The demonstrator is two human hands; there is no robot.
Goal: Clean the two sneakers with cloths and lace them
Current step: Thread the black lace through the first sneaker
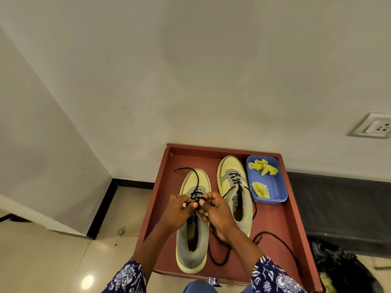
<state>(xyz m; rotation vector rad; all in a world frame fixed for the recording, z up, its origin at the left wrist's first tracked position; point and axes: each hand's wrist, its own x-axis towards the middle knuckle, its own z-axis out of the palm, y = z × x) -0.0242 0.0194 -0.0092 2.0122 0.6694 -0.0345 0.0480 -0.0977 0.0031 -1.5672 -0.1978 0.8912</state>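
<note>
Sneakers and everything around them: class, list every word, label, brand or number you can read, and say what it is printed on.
Nothing here can be read for certain.
Right sneaker, tongue label: dark print, too blurred to read.
Left sneaker, tongue label: mostly hidden by the left hand, unreadable.
Blue tray, wall socket: no text visible.

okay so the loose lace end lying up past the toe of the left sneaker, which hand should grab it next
Probably the left. The loose lace end lies off the far left of the left sneaker, on the left hand's side. The right hand would have to cross over. Both hands pinch the lace at the eyelets.
</note>
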